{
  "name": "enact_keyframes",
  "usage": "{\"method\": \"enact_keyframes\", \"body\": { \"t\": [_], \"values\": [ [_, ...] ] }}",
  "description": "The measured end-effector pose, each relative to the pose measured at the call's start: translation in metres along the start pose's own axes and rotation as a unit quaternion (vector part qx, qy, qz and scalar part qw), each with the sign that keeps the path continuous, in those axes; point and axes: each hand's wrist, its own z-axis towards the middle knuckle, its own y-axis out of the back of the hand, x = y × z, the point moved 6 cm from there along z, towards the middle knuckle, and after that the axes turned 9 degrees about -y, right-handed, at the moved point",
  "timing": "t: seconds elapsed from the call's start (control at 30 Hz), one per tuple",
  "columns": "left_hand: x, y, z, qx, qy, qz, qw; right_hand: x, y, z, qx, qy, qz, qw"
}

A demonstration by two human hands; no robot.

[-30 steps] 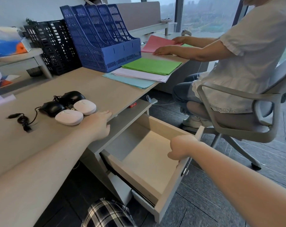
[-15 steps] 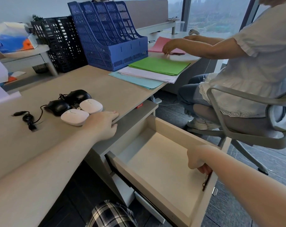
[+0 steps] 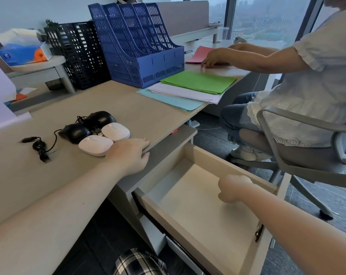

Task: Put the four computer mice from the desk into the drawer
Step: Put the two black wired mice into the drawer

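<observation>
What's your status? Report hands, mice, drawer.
Left hand flat on desk edge, empty. Right hand loosely curled over open drawer, holding nothing. Four mice: two white, two black, all on desk. Drawer empty, path clear.

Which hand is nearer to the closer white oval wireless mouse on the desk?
Left. The left hand lies flat on the desk edge right beside the closer white oval wireless mouse, about touching it. The right hand hangs curled over the open wooden drawer, well away.

Drawer [image 3: 197, 197] wide open, empty; right hand [image 3: 232, 188] above it.
</observation>
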Motion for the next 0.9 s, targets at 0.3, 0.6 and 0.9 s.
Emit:
{"method": "enact_keyframes", "body": {
  "t": [0.3,0.6,0.9],
  "values": [
    [0.066,0.075,-0.017,-0.149,0.172,-0.105,0.968,0.064,0.154,-0.030,-0.205,0.080,0.189,0.957],
    [0.191,0.077,-0.060,-0.107,0.352,-0.110,0.923,0.211,0.271,-0.004,-0.276,0.181,0.252,0.910],
    [0.218,0.025,-0.027,0.049,0.383,-0.172,0.906,0.291,0.286,0.044,-0.150,0.244,0.267,0.920]
  ]
}}
